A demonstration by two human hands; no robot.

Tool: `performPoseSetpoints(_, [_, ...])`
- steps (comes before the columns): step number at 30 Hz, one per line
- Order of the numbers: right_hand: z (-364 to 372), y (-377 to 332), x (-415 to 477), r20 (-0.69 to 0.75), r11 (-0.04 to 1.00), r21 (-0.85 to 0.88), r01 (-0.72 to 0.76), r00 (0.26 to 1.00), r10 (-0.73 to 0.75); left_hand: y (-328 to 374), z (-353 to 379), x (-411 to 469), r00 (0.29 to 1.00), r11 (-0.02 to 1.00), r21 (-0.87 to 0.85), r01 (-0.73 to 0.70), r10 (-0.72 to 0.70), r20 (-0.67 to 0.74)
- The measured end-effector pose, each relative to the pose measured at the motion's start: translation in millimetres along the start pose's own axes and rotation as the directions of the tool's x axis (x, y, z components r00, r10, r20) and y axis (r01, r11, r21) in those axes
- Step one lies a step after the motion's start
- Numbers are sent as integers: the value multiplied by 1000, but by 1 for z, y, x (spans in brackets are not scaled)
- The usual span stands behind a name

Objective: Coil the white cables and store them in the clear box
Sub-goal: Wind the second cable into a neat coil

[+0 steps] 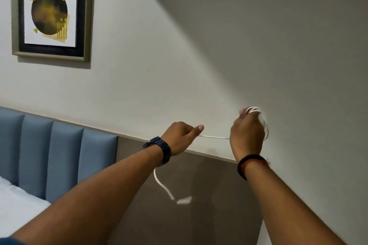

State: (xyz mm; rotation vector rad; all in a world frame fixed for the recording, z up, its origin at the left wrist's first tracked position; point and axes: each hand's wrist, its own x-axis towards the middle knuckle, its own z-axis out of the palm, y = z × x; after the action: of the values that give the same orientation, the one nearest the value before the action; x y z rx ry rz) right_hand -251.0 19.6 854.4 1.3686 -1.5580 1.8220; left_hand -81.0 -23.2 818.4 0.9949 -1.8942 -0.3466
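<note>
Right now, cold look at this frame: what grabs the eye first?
Two bare forearms reaching up from the bottom edge, with a thin white cable stretched between the left hand and the right hand. The right hand holds blurred white loops at its fingertips; a loose end with a white plug dangles below the left wrist, which wears a dark wristwatch. Top left on the pale wall hangs a framed print with a dark circle.

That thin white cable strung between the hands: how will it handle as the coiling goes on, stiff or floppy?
Probably floppy: the thin white cable runs taut between the left hand and the right hand, yet its free tail droops and blurs. The small white plug end likely swings. Loops on the right-hand fingers seem liable to slip.
</note>
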Motion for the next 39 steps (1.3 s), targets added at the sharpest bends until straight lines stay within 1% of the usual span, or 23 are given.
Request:
performPoseSetpoints(1, [2, 11, -7, 194, 980, -186, 71, 980, -34, 0, -5, 2, 1000, 1000, 2, -3, 3, -21])
performPoseSetpoints(3, [3, 24, -19, 545, 924, -365, 114, 831, 113, -1, -14, 7, 998, 1000, 30, -9, 10, -54])
performPoseSetpoints(4, [1, 25, -24, 671, 937, -343, 65, 715, 197, -1, -19, 9, 997, 998, 55, -8, 12, -78])
performPoseSetpoints(6, [-7, 18, -33, 872, 959, -216, -183, 406, 274, -4, -26, 14, 990, 997, 82, 9, 2, -138])
performPoseSetpoints(8, [-17, 9, -39, 982, 905, -71, -420, 129, 137, -8, -30, 18, 980, 997, 67, 36, -22, -196])
performPoseSetpoints(10, [-25, -4, -39, 994, 765, 101, -636, 26, -109, -12, -29, 19, 969, 997, 45, 66, -53, -240])
performPoseSetpoints(12, [-33, -22, -38, 942, 574, 240, -783, 44, -334, -13, -21, 16, 968, 997, -13, 70, -71, -241])
performPoseSetpoints(13, [-36, -33, -37, 907, 472, 303, -828, 99, -408, -13, -14, 13, 971, 996, -57, 62, -74, -229])
performPoseSetpoints(15, [-40, -52, -34, 842, 276, 446, -852, 294, -452, -11, 1, 6, 980, 990, -134, 47, -71, -184])
performPoseSetpoints(17, [-40, -66, -25, 760, 97, 617, -781, 558, -333, -7, 14, -2, 992, 985, -161, 55, -72, -101])
performPoseSetpoints(19, [-36, -73, -12, 631, 43, 776, -630, 774, -54, -4, 24, -11, 996, 983, -162, 81, -85, -20])
performPoseSetpoints(20, [-33, -72, -4, 511, 142, 842, -520, 854, 99, -4, 26, -15, 996, 985, -153, 85, -83, 17])
performPoseSetpoints(22, [-27, -60, 7, 164, 535, 795, -286, 950, 264, -4, 28, -22, 996, 993, -101, 65, -57, 72])
performPoseSetpoints(24, [-19, -38, 13, -80, 857, 505, -100, 984, 161, -4, 22, -25, 997, 998, -62, 28, -23, 78])
performPoseSetpoints(25, [-16, -26, 11, -59, 943, 333, -23, 997, 45, -3, 17, -24, 998, 998, -57, 10, -7, 60])
performPoseSetpoints(27, [-8, -3, -2, 219, 988, -55, 146, 967, -131, -3, 6, -20, 1000, 999, -38, -26, 26, 11])
performPoseSetpoints(29, [-2, 10, -20, 548, 921, -286, 266, 834, -71, -2, -4, -14, 998, 998, 1, -66, 66, -15])
performPoseSetpoints(30, [-2, 11, -27, 663, 921, -287, 264, 748, -8, -2, -9, -12, 996, 996, 25, -81, 81, -22])
performPoseSetpoints(31, [-5, 9, -33, 765, 953, -228, 200, 643, 48, -3, -13, -10, 996, 996, 40, -85, 86, -36])
performPoseSetpoints(33, [-10, 1, -41, 923, 993, -38, -110, 376, 77, -5, -20, -6, 993, 997, 44, -69, 73, -88])
performPoseSetpoints(35, [-16, -7, -45, 986, 876, 107, -470, 165, -33, -6, -22, -4, 988, 999, 19, -48, 50, -144])
performPoseSetpoints(37, [-20, -17, -44, 974, 674, 209, -708, 89, -208, -2, -17, -7, 980, 995, -86, -43, 26, -197])
performPoseSetpoints(39, [-21, -27, -44, 925, 447, 268, -853, 98, -367, 5, -9, -12, 977, 962, -269, -43, -15, -211])
